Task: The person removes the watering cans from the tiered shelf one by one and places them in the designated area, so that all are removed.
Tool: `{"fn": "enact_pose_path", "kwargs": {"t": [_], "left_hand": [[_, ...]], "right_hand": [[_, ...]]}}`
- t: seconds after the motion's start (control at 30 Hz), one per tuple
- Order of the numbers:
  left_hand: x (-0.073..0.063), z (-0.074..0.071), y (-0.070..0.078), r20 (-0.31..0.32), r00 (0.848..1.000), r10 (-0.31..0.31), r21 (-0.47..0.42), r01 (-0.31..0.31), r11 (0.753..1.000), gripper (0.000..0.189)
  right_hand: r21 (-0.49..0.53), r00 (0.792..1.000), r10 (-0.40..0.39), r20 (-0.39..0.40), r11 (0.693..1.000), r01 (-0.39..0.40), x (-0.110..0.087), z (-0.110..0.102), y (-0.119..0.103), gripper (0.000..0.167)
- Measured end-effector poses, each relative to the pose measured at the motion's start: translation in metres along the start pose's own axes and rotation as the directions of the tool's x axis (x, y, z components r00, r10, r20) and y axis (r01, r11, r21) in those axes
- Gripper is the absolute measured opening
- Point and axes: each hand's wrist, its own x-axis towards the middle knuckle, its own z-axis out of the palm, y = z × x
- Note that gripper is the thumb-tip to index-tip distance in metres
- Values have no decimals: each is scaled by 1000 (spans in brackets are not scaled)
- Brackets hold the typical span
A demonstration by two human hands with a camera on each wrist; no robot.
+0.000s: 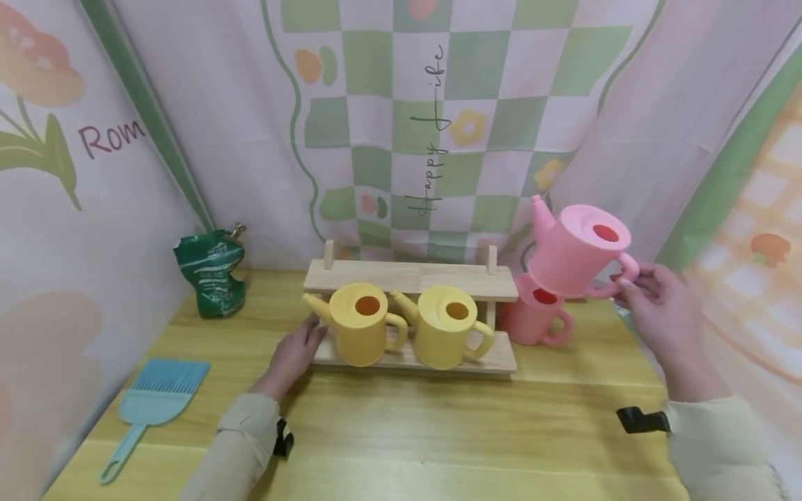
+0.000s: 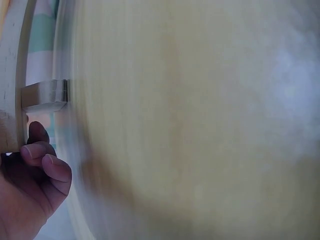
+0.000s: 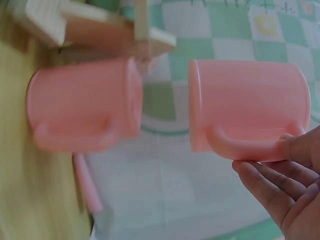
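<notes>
1. The right hand pinches the upper pink can by its handle, right of the frame; a weak pinch could let it tip or slip.
2. The lower pink can stands just below, apart; a premature drop could knock it over.
3. The left hand curls against the rack, centre frame; tugging there could shake the left yellow can loose.

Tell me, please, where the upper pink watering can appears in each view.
Head: the upper pink watering can is right of centre, above another pink can.
Left wrist: not in this picture.
Right wrist: right half, held by the right hand.
All views share the wooden rack: centre, left edge, top left respectively.
</notes>
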Motion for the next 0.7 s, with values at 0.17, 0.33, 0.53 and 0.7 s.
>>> {"fn": "enact_pose_path", "kwargs": {"t": [0.17,0.33,0.53,0.7], "left_hand": [[-1,-2,0,2,1000,-2,7,2,1000,64],[0,-3,-1,5,1000,-9,16,9,1000,66],[1,-3,-1,10,1000,-14,19,14,1000,65],[1,-3,0,15,1000,-14,5,14,1000,70]], "right_hand": [[-177,999,14,-38,984,-20,-1,-12,19,37],[-242,998,9,-55,970,-22,-3,-23,42,32],[-237,996,64,-59,968,-77,-4,-33,59,32],[-277,994,101,-43,955,-109,-6,-35,76,38]]}}
